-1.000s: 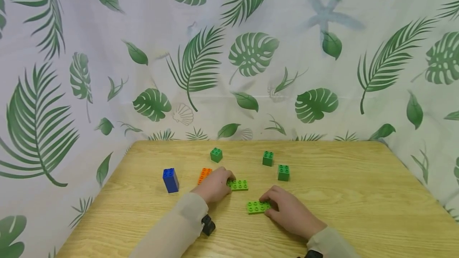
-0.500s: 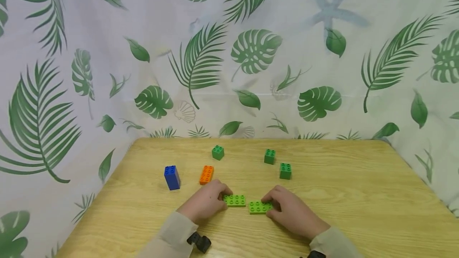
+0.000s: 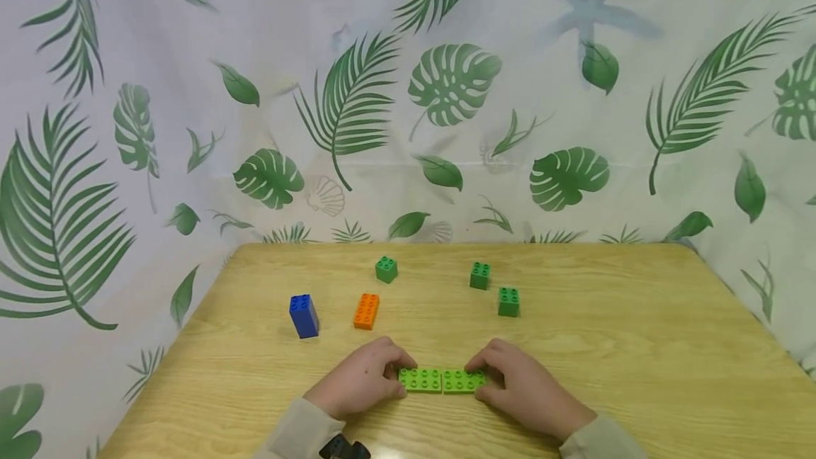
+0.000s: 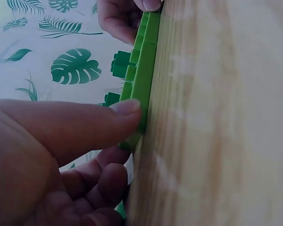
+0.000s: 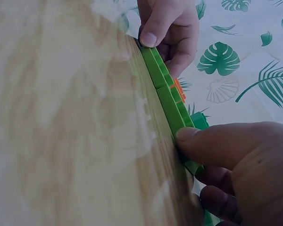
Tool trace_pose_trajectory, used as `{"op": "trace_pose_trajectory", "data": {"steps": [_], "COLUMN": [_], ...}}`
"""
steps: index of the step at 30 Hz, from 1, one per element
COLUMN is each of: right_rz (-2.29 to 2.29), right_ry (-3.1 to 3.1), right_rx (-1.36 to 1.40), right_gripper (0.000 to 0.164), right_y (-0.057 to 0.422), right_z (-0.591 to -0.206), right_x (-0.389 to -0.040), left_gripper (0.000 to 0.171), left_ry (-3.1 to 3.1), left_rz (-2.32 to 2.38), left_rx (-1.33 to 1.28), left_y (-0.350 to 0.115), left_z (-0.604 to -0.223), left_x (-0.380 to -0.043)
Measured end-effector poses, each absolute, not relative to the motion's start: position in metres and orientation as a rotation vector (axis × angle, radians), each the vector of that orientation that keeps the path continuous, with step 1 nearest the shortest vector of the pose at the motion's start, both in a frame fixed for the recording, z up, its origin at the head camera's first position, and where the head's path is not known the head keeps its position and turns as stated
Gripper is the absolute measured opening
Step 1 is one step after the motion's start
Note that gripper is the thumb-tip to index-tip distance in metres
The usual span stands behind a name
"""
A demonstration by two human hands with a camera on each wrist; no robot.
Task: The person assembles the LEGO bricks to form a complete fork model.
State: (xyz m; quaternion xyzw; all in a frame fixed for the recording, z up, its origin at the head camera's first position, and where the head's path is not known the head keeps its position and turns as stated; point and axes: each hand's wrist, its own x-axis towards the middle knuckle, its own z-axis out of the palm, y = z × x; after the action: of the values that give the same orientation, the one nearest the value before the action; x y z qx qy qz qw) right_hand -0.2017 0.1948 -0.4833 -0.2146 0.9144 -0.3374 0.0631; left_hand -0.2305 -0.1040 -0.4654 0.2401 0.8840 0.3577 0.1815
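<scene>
Two flat lime-green toy bricks lie end to end on the wooden table, studs up, with only a thin seam between them. My left hand (image 3: 363, 377) pinches the outer end of the left lime-green brick (image 3: 421, 380), thumb on the near side and fingers on the far side. On the other end, my right hand (image 3: 519, 387) pinches the right lime-green brick (image 3: 460, 382) in the same way. Both wrist views show a thumb (image 4: 125, 108) pressed to a brick's long side, and the two bricks in one line.
Behind the hands stand an orange brick (image 3: 366, 311) and a tall blue block (image 3: 304, 316) to the left. Small green bricks sit farther back: one (image 3: 386, 269) left of centre, another (image 3: 480, 275) right of centre, a third (image 3: 508, 302) nearer. A leaf-print cloth (image 3: 408, 126) hangs behind the table (image 3: 637, 346).
My left hand has drawn its lime-green brick toward me and into line with the right one, closing the gap. My right hand keeps its grip and has shifted slightly nearer.
</scene>
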Motion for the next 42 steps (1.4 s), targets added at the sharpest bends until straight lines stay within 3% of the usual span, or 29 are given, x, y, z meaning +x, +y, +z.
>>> {"op": "trace_pose_trajectory", "data": {"steps": [32,42], "right_rz": [-0.996,-1.229], "right_ry": [2.739,2.756], "right_rx": [-0.727,-0.483], "right_gripper": [0.024,0.024], "right_y": [0.194,0.2], "right_z": [-0.482,-0.482], "right_x": [-0.206,-0.212], "left_gripper": [0.033,0.034], "left_ry": [2.427,2.416], "left_rz": [1.08,1.064], "left_rx": [0.7,0.716], "left_y": [-0.113,-0.114], "left_z": [-0.465,-0.467], "left_x": [-0.229,-0.229]}}
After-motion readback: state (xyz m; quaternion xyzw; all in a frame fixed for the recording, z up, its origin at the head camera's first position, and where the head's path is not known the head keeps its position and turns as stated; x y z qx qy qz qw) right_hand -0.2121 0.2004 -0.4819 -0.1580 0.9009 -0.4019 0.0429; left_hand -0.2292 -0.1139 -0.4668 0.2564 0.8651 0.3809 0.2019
